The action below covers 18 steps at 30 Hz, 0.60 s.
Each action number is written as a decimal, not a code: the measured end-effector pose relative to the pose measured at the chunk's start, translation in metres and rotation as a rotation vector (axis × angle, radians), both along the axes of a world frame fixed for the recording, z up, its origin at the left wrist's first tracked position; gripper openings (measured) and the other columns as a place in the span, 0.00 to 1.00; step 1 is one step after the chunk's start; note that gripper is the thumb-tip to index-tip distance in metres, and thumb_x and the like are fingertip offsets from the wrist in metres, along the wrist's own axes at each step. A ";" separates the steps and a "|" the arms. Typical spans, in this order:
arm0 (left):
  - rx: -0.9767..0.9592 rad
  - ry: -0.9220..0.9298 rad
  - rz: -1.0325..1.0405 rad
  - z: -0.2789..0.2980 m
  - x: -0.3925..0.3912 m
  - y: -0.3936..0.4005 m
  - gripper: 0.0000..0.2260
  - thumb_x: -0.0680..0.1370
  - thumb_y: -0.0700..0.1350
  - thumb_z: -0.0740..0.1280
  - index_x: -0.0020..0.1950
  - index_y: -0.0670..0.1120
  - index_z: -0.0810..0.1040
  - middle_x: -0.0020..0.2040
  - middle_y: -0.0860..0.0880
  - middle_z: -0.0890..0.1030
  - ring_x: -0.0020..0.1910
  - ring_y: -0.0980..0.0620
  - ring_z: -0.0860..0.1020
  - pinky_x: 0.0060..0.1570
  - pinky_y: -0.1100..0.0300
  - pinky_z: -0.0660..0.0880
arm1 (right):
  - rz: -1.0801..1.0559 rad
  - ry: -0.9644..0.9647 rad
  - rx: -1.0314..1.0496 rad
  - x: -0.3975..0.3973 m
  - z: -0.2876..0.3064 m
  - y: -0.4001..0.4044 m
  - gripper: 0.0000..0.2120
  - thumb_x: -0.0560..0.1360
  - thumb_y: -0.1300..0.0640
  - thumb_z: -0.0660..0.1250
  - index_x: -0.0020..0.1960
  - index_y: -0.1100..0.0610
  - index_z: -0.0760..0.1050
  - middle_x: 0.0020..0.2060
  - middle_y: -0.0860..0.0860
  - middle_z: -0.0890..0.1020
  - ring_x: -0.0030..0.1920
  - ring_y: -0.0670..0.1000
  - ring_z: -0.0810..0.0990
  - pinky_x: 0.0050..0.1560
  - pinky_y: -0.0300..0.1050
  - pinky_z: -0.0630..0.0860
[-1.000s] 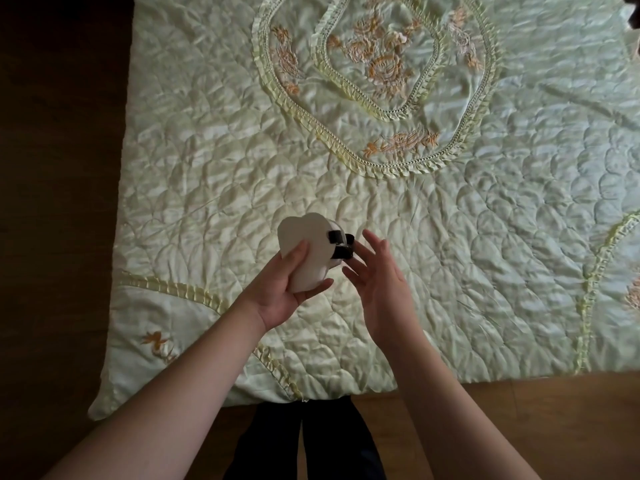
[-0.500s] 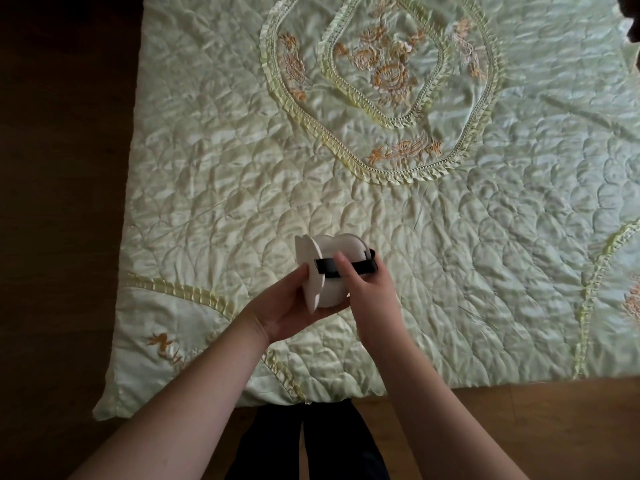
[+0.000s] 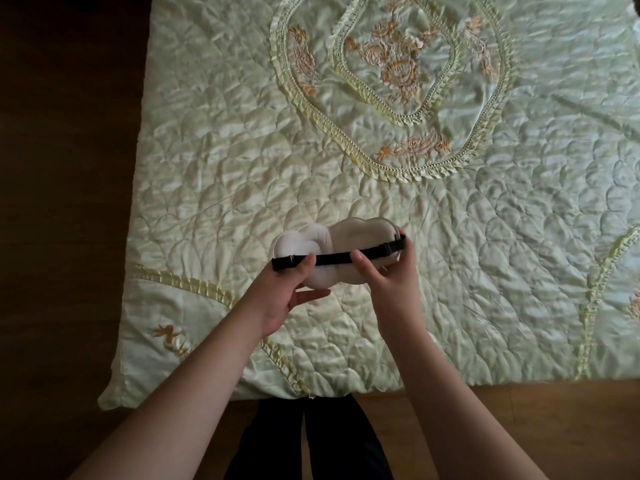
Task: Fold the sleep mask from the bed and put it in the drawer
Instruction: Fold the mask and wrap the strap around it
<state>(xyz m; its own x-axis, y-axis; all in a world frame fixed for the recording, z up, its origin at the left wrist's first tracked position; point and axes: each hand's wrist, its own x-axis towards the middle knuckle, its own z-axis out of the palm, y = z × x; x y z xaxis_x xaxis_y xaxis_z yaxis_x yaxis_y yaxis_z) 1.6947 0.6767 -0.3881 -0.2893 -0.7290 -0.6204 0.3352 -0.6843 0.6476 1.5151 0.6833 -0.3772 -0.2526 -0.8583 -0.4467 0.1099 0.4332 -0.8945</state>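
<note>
Now the sleep mask (image 3: 334, 252), folded a second ago, is spread flat again; left hand (image 3: 287, 294) at nine o'clock and right hand (image 3: 389, 271) at three each pinch its black strap (image 3: 332, 259) above the bedspread (image 3: 207, 168), so folding restarts.

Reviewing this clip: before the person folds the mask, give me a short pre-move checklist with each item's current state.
1. Sleep mask held by both hands: ok. The left hand pinches one end, the right hand the other.
2. Mask lifted off the bedspread: ok, it appears to be held above the quilt.
3. Mask folded: not ok, it is stretched out full length.
4. Black strap tidy: ok, it runs flat across the mask's near face, under both thumbs.
5. Strap buckles free of snags: cannot tell, too small.
6. Drawer open and reachable: cannot tell, no drawer is in view.
</note>
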 end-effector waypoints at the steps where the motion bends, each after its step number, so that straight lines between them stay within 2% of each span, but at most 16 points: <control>1: 0.020 -0.070 0.042 -0.001 -0.002 0.001 0.21 0.70 0.58 0.72 0.57 0.45 0.81 0.53 0.43 0.85 0.55 0.43 0.82 0.42 0.54 0.81 | 0.003 -0.080 -0.007 0.000 -0.001 0.000 0.30 0.67 0.51 0.78 0.64 0.53 0.70 0.57 0.55 0.82 0.57 0.54 0.82 0.56 0.53 0.80; 3: 0.039 -0.170 0.108 -0.003 -0.003 0.002 0.13 0.72 0.52 0.72 0.50 0.45 0.83 0.44 0.46 0.86 0.45 0.47 0.85 0.35 0.57 0.80 | -0.011 -0.224 0.012 -0.002 -0.001 0.001 0.22 0.70 0.55 0.76 0.61 0.54 0.74 0.54 0.57 0.83 0.56 0.56 0.82 0.54 0.53 0.80; 5: 0.006 -0.270 0.113 -0.003 -0.003 0.000 0.06 0.75 0.47 0.71 0.47 0.45 0.83 0.40 0.47 0.86 0.39 0.48 0.84 0.31 0.58 0.79 | -0.017 -0.210 0.068 -0.005 -0.003 0.002 0.11 0.72 0.57 0.74 0.54 0.54 0.80 0.47 0.53 0.86 0.52 0.55 0.84 0.46 0.47 0.81; 8: -0.082 -0.482 0.038 0.001 -0.007 -0.001 0.05 0.77 0.47 0.70 0.45 0.46 0.82 0.37 0.48 0.85 0.33 0.46 0.84 0.30 0.56 0.80 | 0.014 0.119 0.082 -0.003 -0.004 0.002 0.02 0.74 0.55 0.72 0.44 0.52 0.80 0.38 0.47 0.85 0.41 0.45 0.84 0.38 0.35 0.77; 10: -0.170 -0.656 -0.039 0.006 -0.014 0.000 0.07 0.77 0.50 0.69 0.43 0.48 0.80 0.34 0.51 0.84 0.29 0.48 0.83 0.28 0.62 0.77 | 0.062 0.351 0.040 0.002 -0.004 0.004 0.06 0.75 0.53 0.71 0.41 0.47 0.76 0.32 0.40 0.82 0.35 0.39 0.80 0.32 0.29 0.72; 12: -0.275 -0.770 -0.108 0.011 -0.025 0.002 0.05 0.78 0.49 0.68 0.43 0.50 0.78 0.31 0.51 0.83 0.27 0.54 0.82 0.24 0.66 0.73 | 0.148 0.438 0.006 0.008 -0.001 0.005 0.02 0.77 0.54 0.67 0.47 0.47 0.77 0.31 0.39 0.80 0.33 0.39 0.78 0.31 0.31 0.72; 13: -0.313 -0.806 -0.138 0.014 -0.031 0.004 0.03 0.78 0.48 0.67 0.45 0.52 0.76 0.32 0.52 0.83 0.27 0.57 0.82 0.23 0.68 0.72 | 0.194 0.488 -0.013 0.012 0.000 0.005 0.06 0.78 0.54 0.66 0.55 0.49 0.77 0.32 0.41 0.80 0.33 0.41 0.78 0.33 0.37 0.74; 15: -0.363 -0.876 -0.183 0.017 -0.038 0.005 0.01 0.78 0.47 0.67 0.48 0.52 0.75 0.34 0.52 0.83 0.28 0.58 0.81 0.24 0.68 0.72 | 0.289 0.584 -0.024 0.015 0.000 0.006 0.18 0.79 0.53 0.64 0.68 0.48 0.70 0.35 0.46 0.81 0.33 0.47 0.79 0.32 0.45 0.75; 17: -0.389 -0.898 -0.197 0.020 -0.042 0.005 0.02 0.78 0.47 0.66 0.49 0.51 0.75 0.34 0.51 0.83 0.29 0.58 0.82 0.27 0.66 0.75 | 0.354 0.645 -0.057 0.016 0.002 0.007 0.22 0.80 0.53 0.63 0.72 0.45 0.64 0.35 0.44 0.79 0.34 0.46 0.79 0.31 0.42 0.73; 18: -0.382 -0.889 -0.188 0.020 -0.043 0.004 0.03 0.78 0.48 0.66 0.48 0.50 0.75 0.34 0.51 0.83 0.29 0.58 0.81 0.27 0.66 0.75 | 0.375 0.642 -0.070 0.016 0.002 0.007 0.20 0.80 0.53 0.63 0.71 0.45 0.65 0.34 0.41 0.79 0.34 0.43 0.79 0.29 0.38 0.72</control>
<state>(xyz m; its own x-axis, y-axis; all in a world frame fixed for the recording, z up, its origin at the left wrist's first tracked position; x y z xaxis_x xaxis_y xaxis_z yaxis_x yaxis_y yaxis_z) 1.6516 0.6806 -0.3679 0.0361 -0.9156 -0.4004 -0.4737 -0.3684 0.7999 1.5306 0.6906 -0.3751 -0.1300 -0.9591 -0.2513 -0.5870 0.2787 -0.7601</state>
